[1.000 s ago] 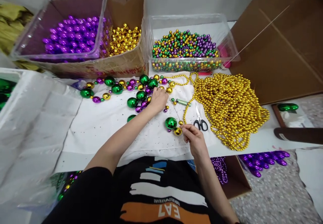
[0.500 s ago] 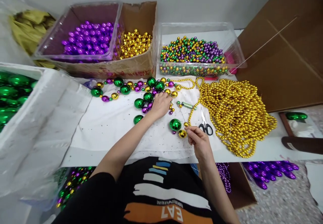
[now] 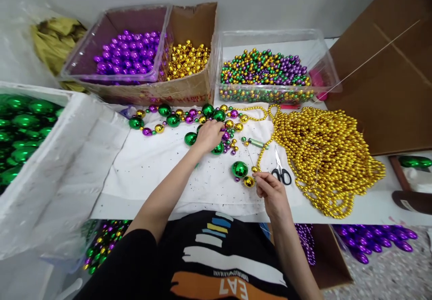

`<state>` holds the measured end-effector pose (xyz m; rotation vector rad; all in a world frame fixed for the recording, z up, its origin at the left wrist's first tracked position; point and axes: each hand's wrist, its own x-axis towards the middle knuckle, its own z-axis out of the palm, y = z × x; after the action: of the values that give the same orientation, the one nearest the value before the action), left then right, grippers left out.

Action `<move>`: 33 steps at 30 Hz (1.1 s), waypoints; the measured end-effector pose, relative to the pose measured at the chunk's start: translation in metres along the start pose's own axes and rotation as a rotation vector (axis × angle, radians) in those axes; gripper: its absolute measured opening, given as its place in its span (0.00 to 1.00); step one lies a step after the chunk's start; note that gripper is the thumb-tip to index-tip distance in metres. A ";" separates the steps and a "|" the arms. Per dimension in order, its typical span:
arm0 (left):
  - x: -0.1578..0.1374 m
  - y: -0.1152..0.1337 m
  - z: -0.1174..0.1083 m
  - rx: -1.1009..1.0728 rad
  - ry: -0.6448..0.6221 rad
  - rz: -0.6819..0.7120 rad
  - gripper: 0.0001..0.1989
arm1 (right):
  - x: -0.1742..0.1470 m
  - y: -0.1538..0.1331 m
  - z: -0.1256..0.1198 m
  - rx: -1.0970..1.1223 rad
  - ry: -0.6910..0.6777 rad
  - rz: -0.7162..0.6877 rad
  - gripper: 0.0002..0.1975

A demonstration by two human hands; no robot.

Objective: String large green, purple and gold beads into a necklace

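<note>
My left hand (image 3: 209, 136) reaches palm down over loose beads in the middle of the white cloth (image 3: 141, 174). Its fingertips are hidden, so any grip cannot be made out. Around it lie green beads (image 3: 191, 138) and small purple beads (image 3: 227, 134). Nearer my body, my right hand (image 3: 272, 194) pinches a thin string (image 3: 249, 152) just beside a small gold bead (image 3: 254, 169). A large green bead (image 3: 240, 169) and a gold bead (image 3: 249, 181) lie left of these fingers. Black-handled scissors (image 3: 282, 174) rest to their right.
Behind lie a multicoloured bead strand (image 3: 173, 120), a carton (image 3: 145, 92) of purple and gold beads, and a clear bin (image 3: 280, 88) of mixed beads. Heaped gold bead chains (image 3: 324, 156) cover the right side. A white foam box (image 3: 70, 133) with green beads stands left.
The view has shifted, so everything sits farther right in the picture. My left hand has moved slightly left and back over the beads, uncovering a green one. My right hand keeps its pinch.
</note>
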<state>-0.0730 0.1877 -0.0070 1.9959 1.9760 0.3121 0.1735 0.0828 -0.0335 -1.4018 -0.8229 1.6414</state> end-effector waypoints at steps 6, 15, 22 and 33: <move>0.005 0.027 0.017 0.092 -0.116 0.018 0.12 | -0.004 0.002 0.005 -0.009 -0.039 -0.007 0.11; -0.016 0.004 0.001 -1.498 -0.063 -0.246 0.10 | -0.014 -0.001 -0.006 -0.046 -0.045 -0.044 0.09; -0.038 -0.002 0.000 -1.904 -0.039 -0.420 0.04 | -0.026 -0.002 0.001 -0.154 -0.104 -0.122 0.07; -0.043 0.003 0.003 -1.874 -0.029 -0.369 0.06 | -0.028 -0.006 0.003 -0.200 -0.092 -0.147 0.09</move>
<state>-0.0700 0.1441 -0.0057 0.3806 0.9433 1.3104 0.1731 0.0609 -0.0155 -1.3723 -1.1422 1.5538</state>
